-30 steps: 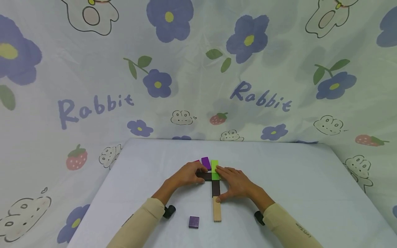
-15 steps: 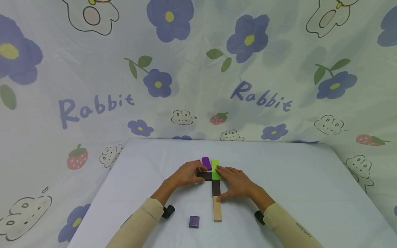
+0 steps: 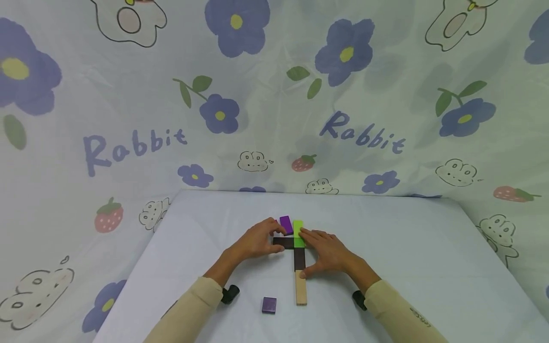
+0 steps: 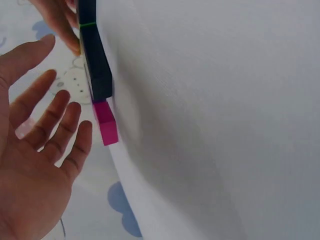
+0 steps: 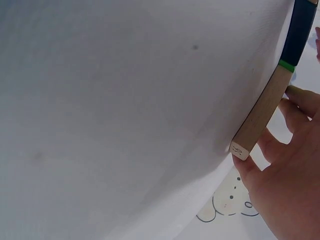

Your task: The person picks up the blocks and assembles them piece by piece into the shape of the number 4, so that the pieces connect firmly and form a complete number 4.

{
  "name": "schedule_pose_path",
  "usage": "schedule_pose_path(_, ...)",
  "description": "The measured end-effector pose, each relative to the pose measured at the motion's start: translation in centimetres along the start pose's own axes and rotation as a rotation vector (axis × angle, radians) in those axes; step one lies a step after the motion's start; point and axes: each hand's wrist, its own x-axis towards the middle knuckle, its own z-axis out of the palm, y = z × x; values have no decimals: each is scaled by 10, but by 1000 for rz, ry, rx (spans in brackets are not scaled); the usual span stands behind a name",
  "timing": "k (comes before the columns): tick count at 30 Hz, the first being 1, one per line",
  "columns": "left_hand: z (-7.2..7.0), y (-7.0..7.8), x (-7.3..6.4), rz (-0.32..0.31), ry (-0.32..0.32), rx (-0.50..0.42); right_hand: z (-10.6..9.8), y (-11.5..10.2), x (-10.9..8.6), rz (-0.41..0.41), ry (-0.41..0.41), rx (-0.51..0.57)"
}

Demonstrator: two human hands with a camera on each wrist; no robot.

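My left hand [image 3: 256, 239] is spread beside the black block [image 3: 279, 243], with a gap between its fingers and the blocks in the left wrist view. The black block lies crosswise against the lime green block [image 3: 298, 226]. Below the green stand a dark brown block [image 3: 299, 258] and a natural wood block [image 3: 301, 290], forming one upright row. My right hand [image 3: 330, 255] lies along the row's right side, fingertips at the green and thumb at the wood's top end. In the right wrist view its fingers touch a wood block [image 5: 262, 110] along one side and end.
A purple block [image 3: 286, 225] leans near the green one. A pink block [image 4: 106, 124] lies beyond the black block's end, mostly hidden in the head view. A dark purple square block [image 3: 269, 305] lies apart, nearer the front of the white table [image 3: 399, 238].
The fingers of my left hand have loosened from the black block and drawn slightly up and left. My right hand and the blocks hold their places.
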Motion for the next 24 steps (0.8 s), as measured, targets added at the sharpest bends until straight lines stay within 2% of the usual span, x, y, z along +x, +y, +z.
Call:
schedule_pose_path(5,0,3,-5,-6,-11,-17,1,1,1,2,3,0)
schedule_pose_path(12,-2,10,-17,-57,-31,-68,1,1,1,0,-1,-3)
schedule_pose_path(19,1,15,-33,-47,-71,-89,2,0,1,7,-11,-2)
schedule_pose_path(24,1,21,-44,-62,-109,-106,2,0,1,9,-2,-1)
